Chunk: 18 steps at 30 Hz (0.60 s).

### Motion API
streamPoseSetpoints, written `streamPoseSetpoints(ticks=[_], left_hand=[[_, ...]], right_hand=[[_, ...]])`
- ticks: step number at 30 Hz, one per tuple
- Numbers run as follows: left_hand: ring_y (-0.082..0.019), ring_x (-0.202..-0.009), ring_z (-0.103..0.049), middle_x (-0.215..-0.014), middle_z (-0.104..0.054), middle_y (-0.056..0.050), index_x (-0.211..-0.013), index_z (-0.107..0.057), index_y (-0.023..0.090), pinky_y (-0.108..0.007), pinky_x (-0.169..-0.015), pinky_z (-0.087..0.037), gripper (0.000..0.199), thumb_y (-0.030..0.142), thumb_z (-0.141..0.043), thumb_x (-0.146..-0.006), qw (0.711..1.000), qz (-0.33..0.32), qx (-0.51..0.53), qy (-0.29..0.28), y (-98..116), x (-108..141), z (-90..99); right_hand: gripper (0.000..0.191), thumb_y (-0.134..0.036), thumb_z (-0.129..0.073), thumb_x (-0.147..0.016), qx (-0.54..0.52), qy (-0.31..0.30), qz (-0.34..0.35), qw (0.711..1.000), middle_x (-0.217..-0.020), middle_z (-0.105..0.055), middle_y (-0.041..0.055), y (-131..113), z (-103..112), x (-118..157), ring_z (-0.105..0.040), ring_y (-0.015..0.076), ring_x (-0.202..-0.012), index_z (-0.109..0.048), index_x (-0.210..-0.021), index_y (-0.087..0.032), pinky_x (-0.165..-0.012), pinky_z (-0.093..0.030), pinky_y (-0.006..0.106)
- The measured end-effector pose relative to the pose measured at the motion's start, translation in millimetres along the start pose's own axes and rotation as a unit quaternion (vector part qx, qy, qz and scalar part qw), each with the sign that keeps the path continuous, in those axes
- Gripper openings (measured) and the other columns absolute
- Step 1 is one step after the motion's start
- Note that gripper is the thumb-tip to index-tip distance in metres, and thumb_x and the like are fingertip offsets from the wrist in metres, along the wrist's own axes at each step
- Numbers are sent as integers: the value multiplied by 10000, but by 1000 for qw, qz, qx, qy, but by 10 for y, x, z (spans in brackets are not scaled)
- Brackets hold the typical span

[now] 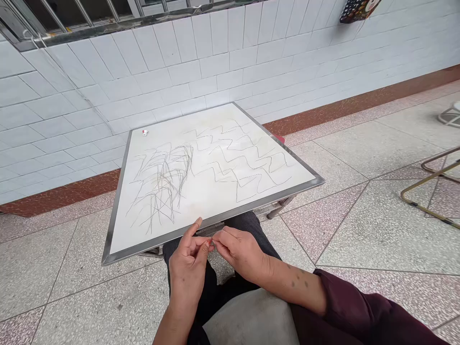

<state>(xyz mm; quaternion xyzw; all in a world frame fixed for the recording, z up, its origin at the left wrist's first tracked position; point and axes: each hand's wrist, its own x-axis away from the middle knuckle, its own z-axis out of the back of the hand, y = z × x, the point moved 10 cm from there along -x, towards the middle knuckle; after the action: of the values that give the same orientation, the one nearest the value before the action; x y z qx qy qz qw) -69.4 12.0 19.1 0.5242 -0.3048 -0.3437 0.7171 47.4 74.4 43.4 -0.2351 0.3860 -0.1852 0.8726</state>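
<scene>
My left hand (pixel 190 261) and my right hand (pixel 239 249) meet fingertip to fingertip above my lap, just off the near edge of a white table (pixel 204 196) with a grey metal rim. Both hands pinch at a tiny reddish thing (pixel 210 242), too small to name. My left forefinger points up toward the rim. Many dark thin bent strands (pixel 161 177) lie in a dense tangle on the left of the tabletop. More wavy strands (pixel 247 160) spread in loose rows across its right half.
A small red and white object (pixel 144 132) sits at the table's far left corner. Behind the table stands a white tiled wall (pixel 215 62) with a barred window. Metal chair legs (pixel 413 201) stand on the floor at the right.
</scene>
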Motion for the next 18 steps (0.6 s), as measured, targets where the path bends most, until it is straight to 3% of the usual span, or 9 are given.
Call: streamPoseSetpoints(ticks=[6,11,18], left_hand=[[-179,-764,-682,-835,-749,-8,-1360,-533,238,-306,-756,-540,619,382,-695,-781,999,20,39,-1,-6,-18,2],[-164,-745,-660,-803,-746,4,-1343,-544,225,-290,-773,-517,620,385,-706,-767,999,16,48,6,78,-24,22],[-173,-760,-660,-812,-752,30,-1323,-571,289,-297,-800,-487,563,379,-688,-780,998,-1,-58,-6,225,-24,58]], right_hand=[[168,-155,-447,-972,-4,16,-2,1000,-776,-656,27,-52,47,8,-595,139,-691,-609,-946,-190,-619,-480,241],[147,-178,-460,-976,-67,-15,-17,998,-876,-655,31,-32,25,12,-612,147,-779,-581,-1053,-205,-696,-508,255],[158,-183,-420,-984,-26,-45,-10,999,-825,-609,31,12,13,0,-568,152,-729,-576,-1004,-198,-652,-478,260]])
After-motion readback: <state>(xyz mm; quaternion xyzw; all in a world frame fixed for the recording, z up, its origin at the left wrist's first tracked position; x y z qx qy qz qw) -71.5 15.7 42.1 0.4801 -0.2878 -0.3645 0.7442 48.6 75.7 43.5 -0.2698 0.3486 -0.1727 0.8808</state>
